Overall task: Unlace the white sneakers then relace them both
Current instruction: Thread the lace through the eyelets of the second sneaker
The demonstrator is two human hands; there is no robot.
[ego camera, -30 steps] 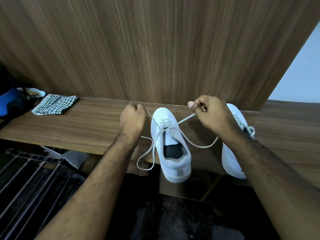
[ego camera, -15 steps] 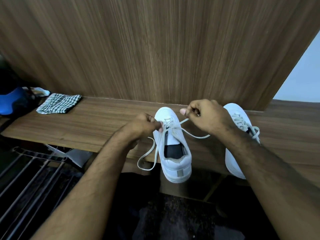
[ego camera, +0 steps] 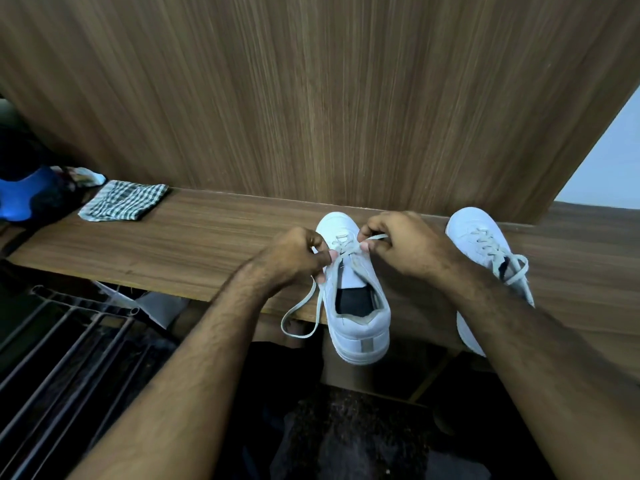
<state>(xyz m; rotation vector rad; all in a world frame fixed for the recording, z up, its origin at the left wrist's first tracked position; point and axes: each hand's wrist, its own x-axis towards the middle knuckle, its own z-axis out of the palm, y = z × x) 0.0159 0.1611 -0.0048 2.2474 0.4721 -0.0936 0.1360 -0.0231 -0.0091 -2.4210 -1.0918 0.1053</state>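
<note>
Both hands have closed in over the left sneaker [ego camera: 356,299] since a second ago: then they were spread wide, pulling the lace [ego camera: 304,306] taut to each side; now they meet above the eyelets near the toe. Left hand [ego camera: 294,254] pinches a lace strand between thumb and curled fingers at the shoe's left edge. Right hand [ego camera: 405,244] pinches the other lace end, fingers curled, tip sticking out toward the toe. Slack from the left side hangs in a loop off the front edge of the wooden shelf [ego camera: 207,251].

Left sneaker: toe to the wood-grain back panel [ego camera: 311,98], heel overhanging the shelf edge, tongue laid back, only the lowest eyelets threaded. Grey tab on the heel; no readable writing or logo.

Right sneaker [ego camera: 485,251]: just beside, on the same shelf, laced, partly hidden by the right forearm. No brand mark legible.

Far left on the shelf: folded checked cloth [ego camera: 123,202], blue item [ego camera: 24,195] beyond it. Metal rack [ego camera: 69,341] below left.
</note>
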